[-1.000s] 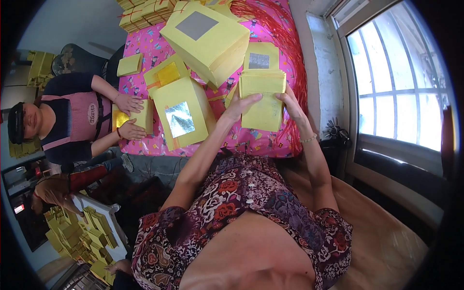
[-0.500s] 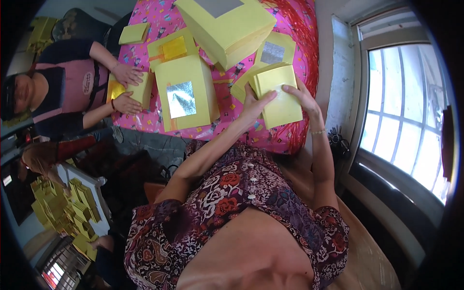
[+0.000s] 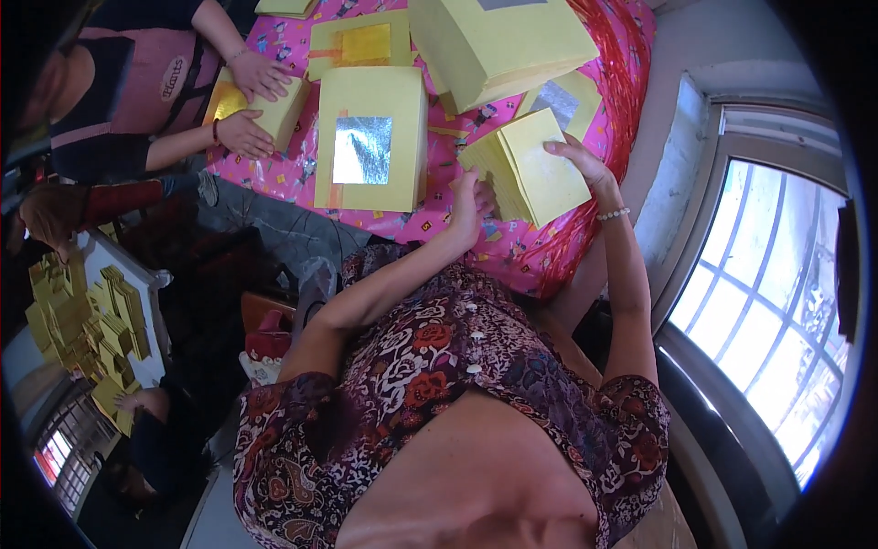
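Tilted over the table's near right part is a thick stack of yellow paper sheets [image 3: 553, 188], its leaves fanned along the left side. My right hand [image 3: 585, 165] grips its upper right edge, thumb on top of the face and the other fingers out of sight behind. Beside the stack's lower left edge is my left hand [image 3: 468, 203], with its fingers curled in; whether a sheet is between them is hidden. To the left stands a tall yellow paper block [image 3: 412, 137] with a silver foil square [image 3: 362, 151] on top.
A larger yellow paper block [image 3: 503, 55] rises behind the stack on the pink patterned tablecloth [image 3: 274, 178]. Red plastic strands [image 3: 631, 101] line the right edge. At left, a co-worker's hands [image 3: 251, 101] press another yellow stack [image 3: 285, 114]. A barred window [image 3: 759, 311] is at right.
My left hand has come off the stack's face and dropped to its lower left edge. My right hand still holds the stack, which now leans and fans open. The view has shifted.
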The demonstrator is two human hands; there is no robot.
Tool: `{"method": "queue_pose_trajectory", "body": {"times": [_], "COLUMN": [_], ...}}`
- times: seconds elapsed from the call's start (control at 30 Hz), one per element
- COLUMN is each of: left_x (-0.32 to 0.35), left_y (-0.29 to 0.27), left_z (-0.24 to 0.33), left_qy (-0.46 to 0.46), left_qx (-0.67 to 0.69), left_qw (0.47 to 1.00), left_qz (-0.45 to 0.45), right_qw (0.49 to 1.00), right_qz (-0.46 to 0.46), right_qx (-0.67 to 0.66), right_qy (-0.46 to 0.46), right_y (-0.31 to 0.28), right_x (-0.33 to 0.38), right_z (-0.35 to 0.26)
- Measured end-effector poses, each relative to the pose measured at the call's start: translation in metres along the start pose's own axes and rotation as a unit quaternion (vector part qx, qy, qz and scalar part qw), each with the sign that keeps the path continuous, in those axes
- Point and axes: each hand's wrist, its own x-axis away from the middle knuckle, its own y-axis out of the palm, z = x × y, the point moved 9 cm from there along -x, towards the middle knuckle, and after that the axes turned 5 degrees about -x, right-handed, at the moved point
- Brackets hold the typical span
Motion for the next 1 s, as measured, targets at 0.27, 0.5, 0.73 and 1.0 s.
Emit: {"method": "queue_pose_trajectory", "body": {"times": [0.27,0.5,0.73,1.0], "left_x": [-0.001,-0.045,-0.034,-0.021], "left_y": [0.015,0.002,0.030,0.040], "left_z": [0.020,-0.004,-0.002,0.010], "left_qy": [0.116,0.052,-0.073,-0.054], "left_qx": [-0.095,-0.107,0.029,0.008], "left_qw": [0.988,0.992,0.995,0.996], "left_qz": [0.021,0.050,-0.060,-0.076], "right_qw": [0.999,0.971,0.979,0.984], "right_qz": [0.003,0.016,0.018,0.044], "right_qx": [0.034,0.237,0.201,0.174], "right_qy": [0.001,0.002,0.005,0.017], "right_y": [0.009,0.035,0.029,0.031], "right_x": [-0.023,-0.029,-0.033,-0.022], "right_z": [0.011,-0.007,0.013,0.008]}}
